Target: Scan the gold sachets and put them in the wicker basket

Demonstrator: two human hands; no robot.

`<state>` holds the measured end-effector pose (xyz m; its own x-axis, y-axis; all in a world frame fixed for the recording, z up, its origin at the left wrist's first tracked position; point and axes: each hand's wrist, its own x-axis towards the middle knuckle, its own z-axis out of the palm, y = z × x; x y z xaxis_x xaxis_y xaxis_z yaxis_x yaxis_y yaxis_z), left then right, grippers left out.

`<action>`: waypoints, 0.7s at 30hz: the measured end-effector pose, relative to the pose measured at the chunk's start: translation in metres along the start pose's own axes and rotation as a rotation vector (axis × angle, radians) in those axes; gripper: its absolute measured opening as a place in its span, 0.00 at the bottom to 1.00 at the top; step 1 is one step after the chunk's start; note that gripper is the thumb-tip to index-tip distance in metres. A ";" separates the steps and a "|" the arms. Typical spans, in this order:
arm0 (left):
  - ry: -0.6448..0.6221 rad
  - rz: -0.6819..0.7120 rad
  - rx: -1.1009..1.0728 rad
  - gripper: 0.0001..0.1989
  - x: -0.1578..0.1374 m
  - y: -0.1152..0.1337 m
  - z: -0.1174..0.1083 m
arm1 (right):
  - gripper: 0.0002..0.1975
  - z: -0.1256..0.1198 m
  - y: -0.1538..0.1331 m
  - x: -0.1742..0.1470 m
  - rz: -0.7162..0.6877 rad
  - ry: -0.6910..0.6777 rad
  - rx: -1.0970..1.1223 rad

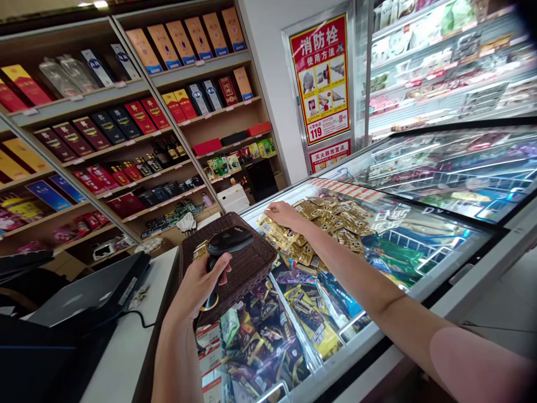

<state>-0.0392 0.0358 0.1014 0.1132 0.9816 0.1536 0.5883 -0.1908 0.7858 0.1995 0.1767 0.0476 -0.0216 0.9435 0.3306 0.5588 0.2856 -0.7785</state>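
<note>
My left hand (205, 282) is wrapped round the handle of a black barcode scanner (230, 239), whose head points right over a brown woven basket (255, 260). Part of a gold packet (200, 250) shows in the basket behind the scanner. Over on the freezer's glass top, my right hand (286, 217) has its fingers curled down on a gold packet (272, 228) at the left edge of a spread heap of gold packets (331, 221). My right fingertips are partly hidden.
Below the heap stands a glass-topped chest freezer (419, 302) full of bagged ice creams. A white counter (130, 336) with a dark laptop-like device (92, 291) and a cable is at left. Shelves (138, 87) of boxes and bottles line the back wall, beside a red poster (321, 78).
</note>
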 end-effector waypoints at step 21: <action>-0.035 -0.003 0.026 0.26 0.004 -0.007 -0.002 | 0.12 -0.014 0.018 0.012 0.057 -0.002 -0.234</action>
<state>-0.0441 0.0413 0.0975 0.1392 0.9817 0.1297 0.6094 -0.1882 0.7702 0.2210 0.1909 0.0455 0.0142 0.9574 0.2885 0.7363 0.1852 -0.6509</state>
